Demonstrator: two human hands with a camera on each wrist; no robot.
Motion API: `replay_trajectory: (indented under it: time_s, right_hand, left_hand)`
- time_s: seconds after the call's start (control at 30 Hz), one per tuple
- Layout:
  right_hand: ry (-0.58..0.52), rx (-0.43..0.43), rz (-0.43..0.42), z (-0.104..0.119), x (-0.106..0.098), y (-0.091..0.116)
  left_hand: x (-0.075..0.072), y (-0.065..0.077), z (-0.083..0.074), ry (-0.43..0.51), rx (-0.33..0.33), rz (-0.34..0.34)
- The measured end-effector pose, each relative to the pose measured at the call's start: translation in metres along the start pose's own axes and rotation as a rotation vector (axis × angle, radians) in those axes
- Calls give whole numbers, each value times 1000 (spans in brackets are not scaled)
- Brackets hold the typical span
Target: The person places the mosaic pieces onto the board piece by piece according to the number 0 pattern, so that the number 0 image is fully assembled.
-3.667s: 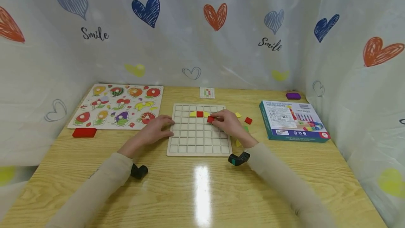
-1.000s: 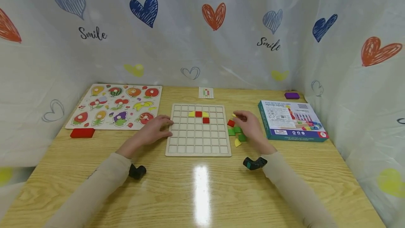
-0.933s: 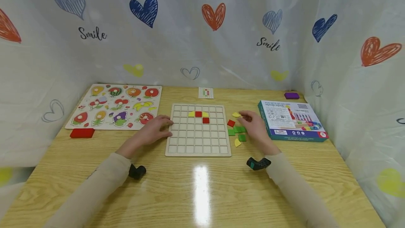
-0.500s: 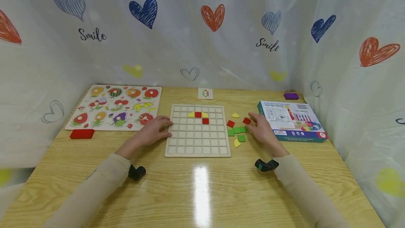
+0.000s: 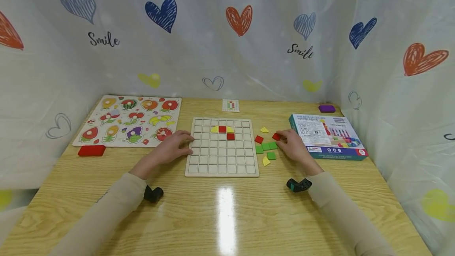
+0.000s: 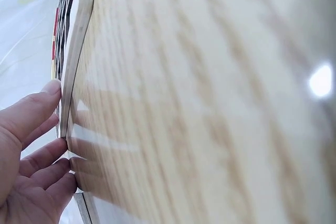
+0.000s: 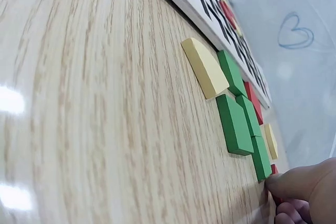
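The wooden grid board [image 5: 222, 161] lies on the table in the head view. Two yellow quarter-round tiles [image 5: 215, 129] flank a red square tile [image 5: 222, 129] in one row, with another red tile [image 5: 230, 136] just below. My left hand [image 5: 174, 146] rests against the board's left edge, fingers spread and relaxed; the left wrist view has the thumb [image 6: 37, 103] touching that edge. To the right of the board, my right hand [image 5: 293, 145] pinches a red square tile [image 5: 275, 136] between thumb and fingers, low over the table. Its thumb partly covers the tile in the right wrist view.
Loose green square tiles [image 5: 271, 156], a red tile [image 5: 259, 139] and yellow tiles [image 5: 264, 130] lie between board and right hand. A small pattern card [image 5: 230, 105] is behind the board. A fruit puzzle [image 5: 121, 119] and red block [image 5: 91, 151] lie left, a box [image 5: 328, 135] right.
A red tile went from my right hand into the grid. The right hand then moved back right among the loose tiles and now pinches another red tile. The left hand stays put.
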State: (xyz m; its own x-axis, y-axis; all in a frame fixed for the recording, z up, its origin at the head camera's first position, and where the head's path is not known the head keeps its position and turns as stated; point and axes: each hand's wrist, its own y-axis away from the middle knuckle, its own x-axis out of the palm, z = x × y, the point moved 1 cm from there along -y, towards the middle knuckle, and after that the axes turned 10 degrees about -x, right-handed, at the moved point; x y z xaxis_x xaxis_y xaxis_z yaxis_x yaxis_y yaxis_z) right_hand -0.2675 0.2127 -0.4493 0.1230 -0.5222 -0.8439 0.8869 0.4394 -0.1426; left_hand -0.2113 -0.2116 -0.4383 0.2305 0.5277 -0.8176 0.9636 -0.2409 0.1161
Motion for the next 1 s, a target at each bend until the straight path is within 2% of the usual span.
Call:
replay_trajectory:
  time_s: [0.4, 0.73, 1.0]
  right_hand:
    - [-10, 17, -5, 1, 1, 2]
    - [41, -26, 9, 4, -1, 5]
    - [10, -12, -3, 5, 0, 8]
  left_hand:
    - [1, -1, 1, 0, 10, -9]
    - [0, 1, 2, -10, 11, -11]
    - [1, -1, 2, -9, 22, -17]
